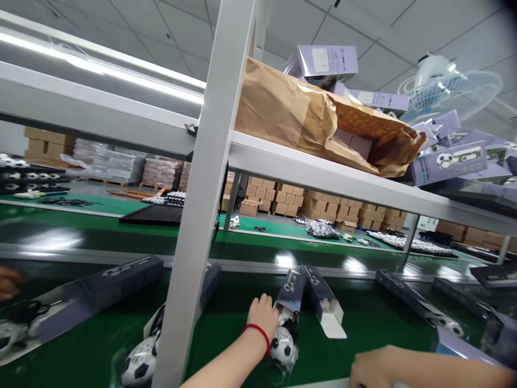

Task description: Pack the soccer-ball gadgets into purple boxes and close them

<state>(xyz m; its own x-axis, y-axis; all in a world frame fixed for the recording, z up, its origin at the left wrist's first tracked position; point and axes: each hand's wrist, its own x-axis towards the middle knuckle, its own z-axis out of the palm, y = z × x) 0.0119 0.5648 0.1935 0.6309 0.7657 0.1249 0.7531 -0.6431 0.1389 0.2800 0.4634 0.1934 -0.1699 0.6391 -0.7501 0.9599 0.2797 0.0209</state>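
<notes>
Green, glossy conveyor belting (359, 307) runs across my view beneath a white metal shelf (323, 175), with stacked brown cardboard cartons (327, 207) in the background. On the shelf I see a torn brown paper sack (283, 102) and, beyond it, a pale-bladed fan (448, 89). Below, my left hand (262, 315), a red cord bracelet (258, 334) at its wrist, rests against the left side of a slim purple-grey cardboard box (291, 288) near its open end. Its fingers are slightly bent, but I cannot tell whether they grip the box. At that opening, towards me, sits a black-and-white football-patterned ball (281, 345) in clear plastic. Just to the right lies another slim purple-grey box with an open white flap (333, 326). My right hand (371, 366), at the lower edge, has its fingers bent downward; I cannot tell whether it holds anything. Nearest it on the right is a pale lilac carton (464, 345). At the far left edge, a co-worker's blurred hand (10, 281) shows.
</notes>
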